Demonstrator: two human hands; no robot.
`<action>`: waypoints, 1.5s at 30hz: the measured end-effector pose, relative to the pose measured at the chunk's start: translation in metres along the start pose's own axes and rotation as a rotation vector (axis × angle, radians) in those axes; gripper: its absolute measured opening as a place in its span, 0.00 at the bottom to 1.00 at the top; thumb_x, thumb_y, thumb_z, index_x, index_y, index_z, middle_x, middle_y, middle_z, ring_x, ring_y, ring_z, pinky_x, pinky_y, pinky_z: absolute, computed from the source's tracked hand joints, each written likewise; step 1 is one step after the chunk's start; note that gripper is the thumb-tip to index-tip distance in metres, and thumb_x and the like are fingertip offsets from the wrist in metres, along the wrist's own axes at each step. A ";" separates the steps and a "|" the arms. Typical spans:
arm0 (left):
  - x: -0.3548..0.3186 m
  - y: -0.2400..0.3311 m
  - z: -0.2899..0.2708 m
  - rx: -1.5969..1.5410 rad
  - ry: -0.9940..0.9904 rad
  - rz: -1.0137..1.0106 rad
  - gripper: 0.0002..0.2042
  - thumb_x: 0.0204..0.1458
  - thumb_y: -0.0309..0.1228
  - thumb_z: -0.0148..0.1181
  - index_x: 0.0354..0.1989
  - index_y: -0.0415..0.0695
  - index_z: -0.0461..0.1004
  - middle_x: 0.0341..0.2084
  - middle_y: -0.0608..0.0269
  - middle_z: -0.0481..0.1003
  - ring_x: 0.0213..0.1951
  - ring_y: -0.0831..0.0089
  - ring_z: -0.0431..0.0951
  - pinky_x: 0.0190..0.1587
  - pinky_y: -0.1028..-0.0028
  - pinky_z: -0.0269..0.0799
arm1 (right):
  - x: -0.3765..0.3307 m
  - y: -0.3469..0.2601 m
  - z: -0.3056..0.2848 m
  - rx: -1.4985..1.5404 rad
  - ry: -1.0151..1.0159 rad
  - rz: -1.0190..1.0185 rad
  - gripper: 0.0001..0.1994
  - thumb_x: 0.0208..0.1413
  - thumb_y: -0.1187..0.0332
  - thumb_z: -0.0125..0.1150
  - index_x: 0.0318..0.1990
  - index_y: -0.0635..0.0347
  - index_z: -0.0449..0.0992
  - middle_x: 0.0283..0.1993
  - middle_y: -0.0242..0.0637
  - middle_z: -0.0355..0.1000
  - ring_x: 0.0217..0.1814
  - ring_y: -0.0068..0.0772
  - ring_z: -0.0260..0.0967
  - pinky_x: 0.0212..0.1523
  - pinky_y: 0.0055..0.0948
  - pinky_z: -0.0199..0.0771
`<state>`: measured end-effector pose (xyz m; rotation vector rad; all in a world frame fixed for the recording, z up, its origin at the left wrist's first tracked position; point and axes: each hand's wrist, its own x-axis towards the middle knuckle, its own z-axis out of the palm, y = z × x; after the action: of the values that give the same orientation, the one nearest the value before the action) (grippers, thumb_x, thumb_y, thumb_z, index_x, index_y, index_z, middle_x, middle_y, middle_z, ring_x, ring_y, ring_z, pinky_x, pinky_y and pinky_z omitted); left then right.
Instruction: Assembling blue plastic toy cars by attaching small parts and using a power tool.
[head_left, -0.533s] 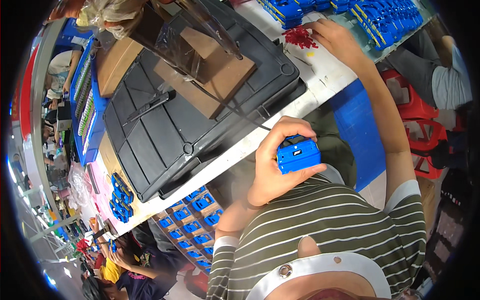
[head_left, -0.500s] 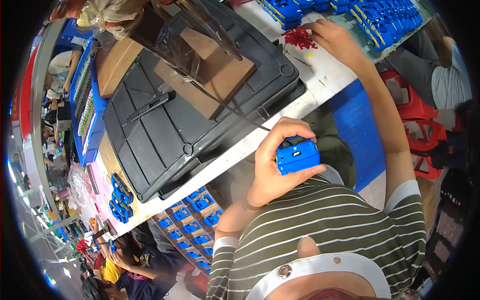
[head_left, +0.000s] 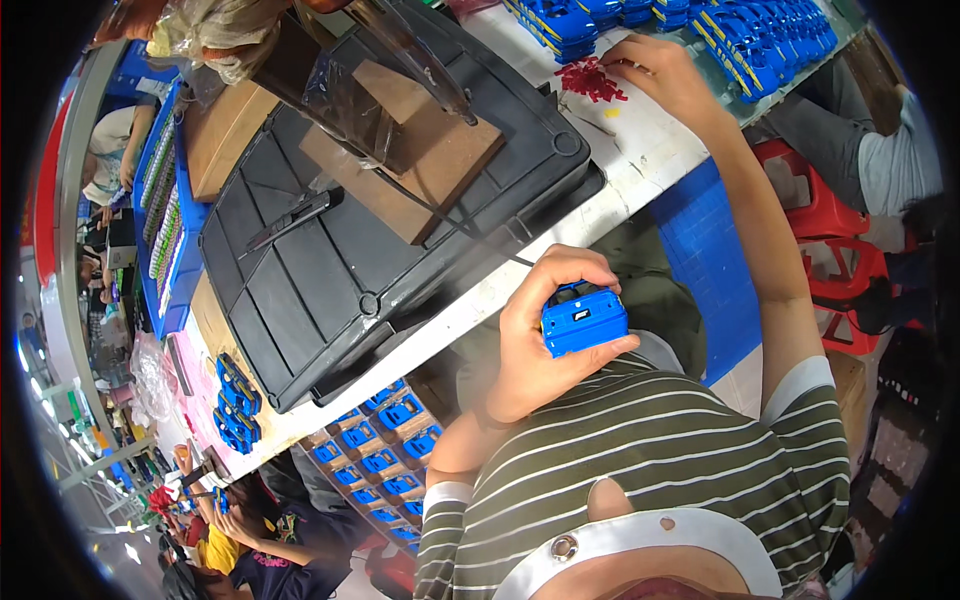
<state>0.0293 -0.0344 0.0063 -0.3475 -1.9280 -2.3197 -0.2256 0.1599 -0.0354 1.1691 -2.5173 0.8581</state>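
A blue plastic housing (head_left: 586, 323) with a small dark slot in its face is wrapped by the fingers and thumb of my left hand (head_left: 535, 340), in front of my striped shirt. At the far right of the white table, my right hand (head_left: 668, 82) reaches to a small heap of red pieces (head_left: 591, 80). Its fingertips come together at the heap's right edge; whatever is between them is too small to make out. Stacks of similar blue housings (head_left: 765, 45) stand just beyond that hand.
A large black plastic case (head_left: 330, 260) covers much of the table, with a brown wooden block (head_left: 450, 165) and a machine frame over it. More blue housings (head_left: 238, 405) lie at the left, others in a divided box (head_left: 375, 460) below. Red stools (head_left: 835, 270) and other people are nearby.
The right fingertips have drawn closer together at the red heap. My left hand keeps hold of the blue housing; the whole view has shifted slightly.
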 end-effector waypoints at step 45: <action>0.013 0.005 0.020 0.213 0.096 -0.014 0.22 0.32 0.24 0.73 0.37 0.41 0.70 0.33 0.60 0.70 0.36 0.71 0.72 0.39 0.74 0.68 | -0.067 -0.173 -0.058 0.567 0.113 -0.141 0.07 0.39 0.79 0.64 0.30 0.63 0.78 0.30 0.39 0.73 0.30 0.33 0.73 0.28 0.24 0.72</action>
<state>0.0198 -0.0150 0.0173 -0.1984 -2.1087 -2.0711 -0.0522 0.1481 0.0529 1.3793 -2.1261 1.6096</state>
